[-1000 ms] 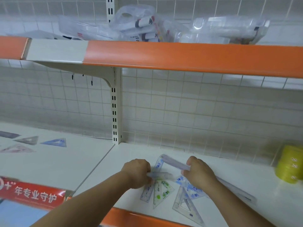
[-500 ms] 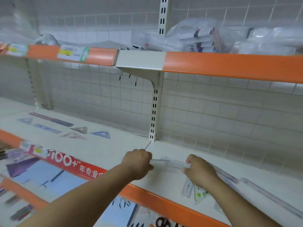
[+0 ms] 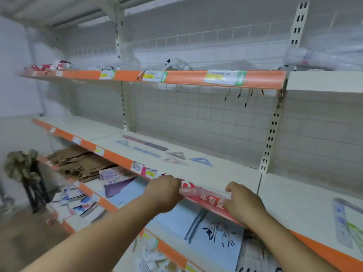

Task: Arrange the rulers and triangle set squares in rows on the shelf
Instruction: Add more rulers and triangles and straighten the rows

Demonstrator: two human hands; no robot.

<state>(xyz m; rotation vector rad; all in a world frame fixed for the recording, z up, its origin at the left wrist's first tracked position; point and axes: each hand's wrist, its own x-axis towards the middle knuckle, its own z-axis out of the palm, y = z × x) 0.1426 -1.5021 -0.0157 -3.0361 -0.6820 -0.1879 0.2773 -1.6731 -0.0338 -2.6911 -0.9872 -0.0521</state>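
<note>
Both hands carry a long clear ruler [image 3: 202, 192] level over the front edge of the white middle shelf [image 3: 225, 173]. My left hand [image 3: 167, 191] grips its left end and my right hand [image 3: 241, 203] holds its right end. Farther back on that shelf lie a dark purple ruler [image 3: 145, 142], a blue ruler [image 3: 146, 152] and several small set squares, among them a grey set square [image 3: 177, 155], a pink set square [image 3: 174, 161] and a blue set square [image 3: 202, 161]. More rulers and set squares [image 3: 345, 222] lie on the shelf section at far right.
An orange-edged upper shelf [image 3: 176, 78] with price tags hangs above, with bagged goods on it. Slotted uprights [image 3: 272, 132] divide the sections. Lower shelves hold flattened cardboard [image 3: 78, 163], booklets and pens. A dark stand with a fluffy top [image 3: 23, 169] is on the floor at left.
My view has swung left and both hands have carried the clear ruler leftward, away from the pile at right, to the front of the section with the laid-out pieces.
</note>
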